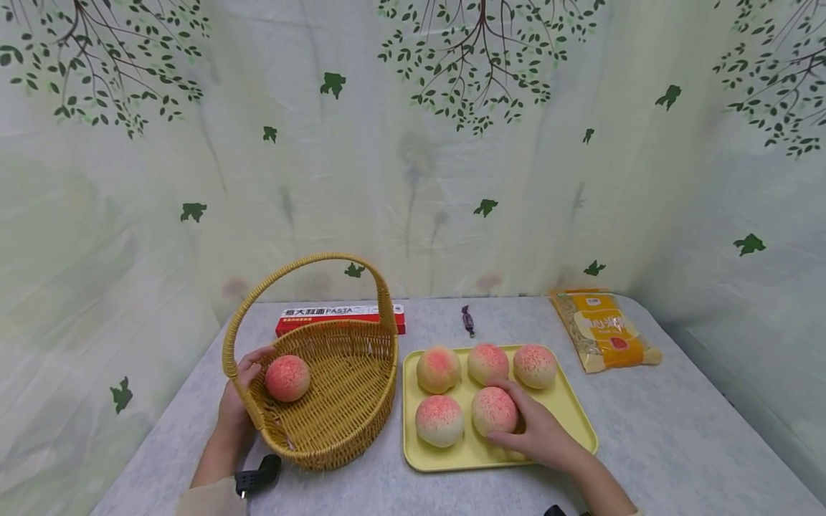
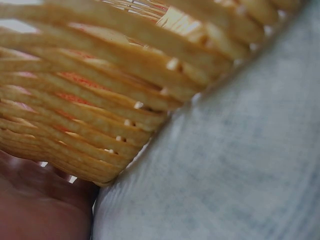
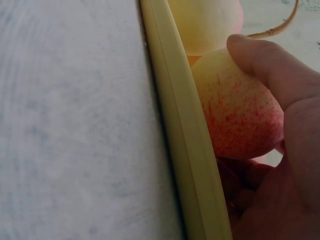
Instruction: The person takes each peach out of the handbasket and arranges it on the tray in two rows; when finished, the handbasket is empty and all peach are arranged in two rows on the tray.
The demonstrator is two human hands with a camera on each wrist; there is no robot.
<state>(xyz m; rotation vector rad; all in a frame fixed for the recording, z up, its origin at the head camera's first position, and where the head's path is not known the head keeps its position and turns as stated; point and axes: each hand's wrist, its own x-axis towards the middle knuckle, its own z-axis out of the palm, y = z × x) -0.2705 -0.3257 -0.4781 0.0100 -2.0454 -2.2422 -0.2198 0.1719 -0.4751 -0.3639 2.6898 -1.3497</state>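
Observation:
My right hand (image 1: 538, 430) holds a pink-speckled peach (image 1: 494, 411) on the yellow tray (image 1: 471, 459), thumb on the near side and fingers round the far side. In the right wrist view the thumb (image 3: 270, 62) lies along this peach (image 3: 242, 110). Several other peaches sit on the tray, one (image 1: 439, 421) just left of the held one. At the left, my left hand (image 1: 239, 394) grips the rim of a woven basket (image 1: 342, 387) with a tall handle. One redder peach (image 1: 287, 378) lies inside the basket. The left wrist view shows the palm (image 2: 45, 200) against the wicker wall (image 2: 100, 110).
Behind the basket lies a red and white pasta box (image 1: 342, 312). A small dark-wrapped candy (image 1: 467, 321) is behind the tray. An orange bag of grain (image 1: 605, 330) lies at the back right. A leaf-printed curtain (image 1: 413, 179) hangs behind the grey table (image 1: 677, 430).

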